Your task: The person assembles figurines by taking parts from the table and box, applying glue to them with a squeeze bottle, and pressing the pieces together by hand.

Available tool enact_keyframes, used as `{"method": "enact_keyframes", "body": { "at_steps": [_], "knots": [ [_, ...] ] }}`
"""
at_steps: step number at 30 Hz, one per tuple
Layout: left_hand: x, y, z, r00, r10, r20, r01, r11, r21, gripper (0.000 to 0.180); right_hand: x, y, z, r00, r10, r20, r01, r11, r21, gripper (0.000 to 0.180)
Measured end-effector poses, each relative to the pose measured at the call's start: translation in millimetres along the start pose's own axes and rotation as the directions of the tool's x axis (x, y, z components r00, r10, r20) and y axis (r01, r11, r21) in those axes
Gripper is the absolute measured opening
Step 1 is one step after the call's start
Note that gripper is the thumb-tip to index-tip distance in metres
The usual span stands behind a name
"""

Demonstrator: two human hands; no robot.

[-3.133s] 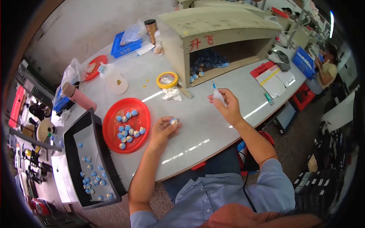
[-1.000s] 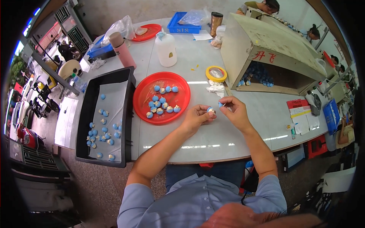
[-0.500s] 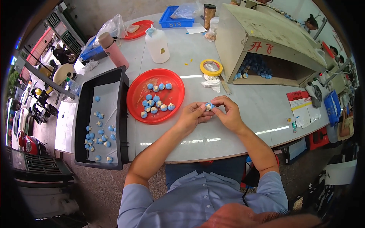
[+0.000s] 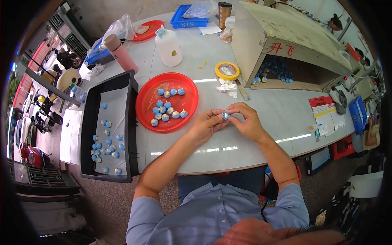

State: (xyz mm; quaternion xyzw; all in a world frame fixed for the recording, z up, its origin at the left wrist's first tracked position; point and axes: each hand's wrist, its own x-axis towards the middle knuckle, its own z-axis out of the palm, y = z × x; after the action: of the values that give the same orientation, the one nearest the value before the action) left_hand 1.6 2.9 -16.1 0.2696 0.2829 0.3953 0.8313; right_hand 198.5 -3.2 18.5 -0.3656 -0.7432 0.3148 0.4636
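Between my two hands, above the grey table [image 4: 192, 157], is a small round blue-and-cream piece [image 4: 226, 115]. My left hand [image 4: 206, 124] pinches it from the left, and my right hand [image 4: 246, 119] grips it from the right with thumb and fingers. Just left of my hands stands a red round tray [image 4: 141, 107] with several similar blue-and-cream pieces in it. Farther left, a black rectangular bin [image 4: 133, 141], lined with a pale sheet, holds several more of them scattered about. What the small pieces are cannot be made out.
Beyond the tray are a white plastic bottle [image 4: 168, 51] and a pink flask [image 4: 122, 57]. A yellow tape roll [image 4: 227, 71] lies beside a weathered box shelf [image 4: 302, 53] with blue pieces inside. At the back sits a blue tray [image 4: 188, 24]; papers [image 4: 324, 118] lie at the right.
The small piece has been turned between my fingers, showing a different side with a cream patch. My hands stay in nearly the same place.
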Motion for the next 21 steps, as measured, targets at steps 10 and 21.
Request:
{"method": "enact_keyframes", "body": {
  "at_steps": [10,21],
  "knots": [
    [-0.7,-1.2,1.7,0.998,0.057,-0.020,-0.055,0.995,0.078,0.024,1.5,-7.7,-1.5,0.999,-0.026,0.040,0.029,0.996,-0.081,0.026],
    [1.5,-8.2,-2.1,0.994,0.104,-0.024,-0.100,0.986,0.136,0.024,-4.2,0.1,-0.7,0.997,-0.059,0.053,0.065,0.991,-0.120,0.024]
  ]
}}
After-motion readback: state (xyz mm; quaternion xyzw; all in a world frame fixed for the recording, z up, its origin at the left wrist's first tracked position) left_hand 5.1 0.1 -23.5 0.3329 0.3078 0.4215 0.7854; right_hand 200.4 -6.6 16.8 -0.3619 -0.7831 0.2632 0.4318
